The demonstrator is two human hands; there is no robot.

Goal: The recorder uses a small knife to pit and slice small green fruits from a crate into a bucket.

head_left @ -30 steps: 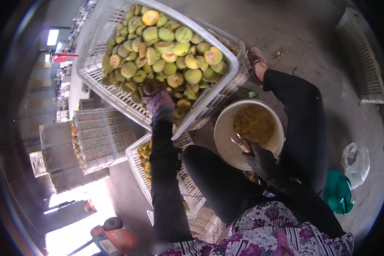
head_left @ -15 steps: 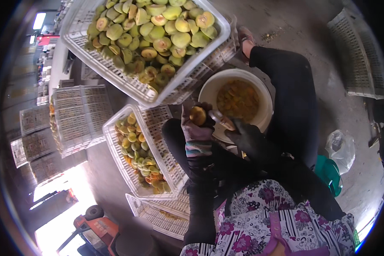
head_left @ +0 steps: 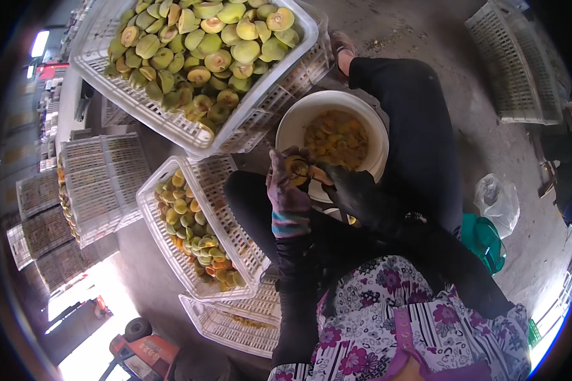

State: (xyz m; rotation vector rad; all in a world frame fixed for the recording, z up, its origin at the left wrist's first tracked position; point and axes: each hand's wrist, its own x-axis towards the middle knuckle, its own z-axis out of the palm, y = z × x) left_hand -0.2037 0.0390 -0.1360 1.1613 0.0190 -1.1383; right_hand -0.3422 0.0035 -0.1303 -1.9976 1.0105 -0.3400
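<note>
Together come the two hands! One second ago the left hand is off in the upper crate, deep among the green fruit halves; half a second ago it is back over the lap with a half of its own, the tool just beside it. Now that gap has closed, and the fruit half and the wooden-handled tool meet right in front of the near side of the white bucket.

Check the grip on the left: fingers curled round the fruit half, cut face turned toward the tool, striped cuff snug behind. On the right, the right hand is wrapped about the handle, pressing it firmly, with the tool's metal end up against the fruit. Whether it has bitten into the flesh, it is too small and dark to tell.

What does it mean for the work? Fetching looks finished for this piece, and the tool's turn on it seems to be starting. Yellow-orange pieces lie in the bucket, and plenty of halves wait in the upper crate, so judging by that heap, this is one round among many.
</note>
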